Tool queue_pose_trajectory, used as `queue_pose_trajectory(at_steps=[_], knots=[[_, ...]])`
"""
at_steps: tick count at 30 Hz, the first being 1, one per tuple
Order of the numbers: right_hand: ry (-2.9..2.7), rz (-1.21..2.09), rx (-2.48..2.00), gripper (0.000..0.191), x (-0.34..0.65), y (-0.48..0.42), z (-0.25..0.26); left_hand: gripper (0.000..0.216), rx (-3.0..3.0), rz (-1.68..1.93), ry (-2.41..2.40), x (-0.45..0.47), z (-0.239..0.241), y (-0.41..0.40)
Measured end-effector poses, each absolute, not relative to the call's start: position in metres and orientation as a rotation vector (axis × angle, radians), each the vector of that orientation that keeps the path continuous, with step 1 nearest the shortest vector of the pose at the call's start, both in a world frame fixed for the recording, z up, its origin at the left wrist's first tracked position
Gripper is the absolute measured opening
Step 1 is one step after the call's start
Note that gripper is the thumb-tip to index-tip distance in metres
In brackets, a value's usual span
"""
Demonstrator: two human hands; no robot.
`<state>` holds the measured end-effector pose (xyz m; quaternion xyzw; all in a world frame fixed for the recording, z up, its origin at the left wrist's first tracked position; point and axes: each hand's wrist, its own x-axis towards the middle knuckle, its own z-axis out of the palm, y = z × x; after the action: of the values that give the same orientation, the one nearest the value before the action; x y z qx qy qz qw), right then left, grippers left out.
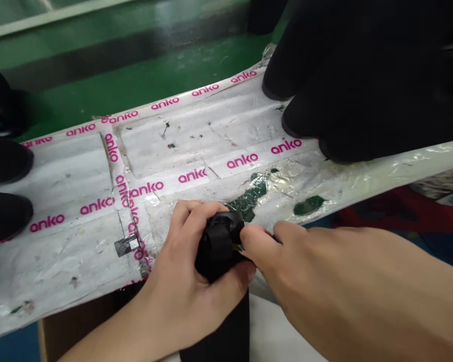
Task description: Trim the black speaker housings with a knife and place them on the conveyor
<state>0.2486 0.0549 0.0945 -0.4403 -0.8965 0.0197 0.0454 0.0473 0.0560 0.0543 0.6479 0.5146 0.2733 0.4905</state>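
Note:
In the lower middle, a black bottle (216, 332) stands upright with its black lid (219, 246) at the top. My left hand (191, 281) is wrapped round the lid and neck, thumb in front and fingers behind. At the lid's right side, my right hand (305, 271) is closed in a pinch. A thin, pale, pointed tool (238, 248) pokes out of its fingers against the lid; most of it is hidden, so its kind is unclear. Behind both hands lies the plastic-covered bench top (211, 146) with pink "anko" tape.
Several black bottles (347, 80) lie side by side at the right of the bench. More dark bottles (7, 216) lie at the left edge. A small black-and-white label (127, 245) is on the covering. Beyond runs a green surface (136, 70); a cardboard box (75, 322) is below.

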Motion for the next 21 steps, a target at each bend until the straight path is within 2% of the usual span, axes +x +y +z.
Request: queue_pose_trajectory(at_steps=[5, 9, 14, 21], knots=[[-2.757, 0.078, -1.282, 0.031, 0.264, 0.048, 0.091, 0.043, 1.519, 0.702, 1.272, 0.044, 0.05, 0.053], [-2.697, -0.05, -1.303, 0.027, 0.27, 0.038, 0.082, 0.047, 1.482, 0.745, 1.243, 0.044, 0.049, 0.052], [-2.788, -0.007, -1.275, 0.031, 0.263, 0.042, 0.074, 0.047, 1.461, 0.724, 1.29, 0.048, 0.052, 0.051], [-2.808, 0.008, -1.228, 0.024, 0.262, 0.049, 0.075, 0.049, 1.453, 0.71, 1.291, 0.048, 0.053, 0.051]])
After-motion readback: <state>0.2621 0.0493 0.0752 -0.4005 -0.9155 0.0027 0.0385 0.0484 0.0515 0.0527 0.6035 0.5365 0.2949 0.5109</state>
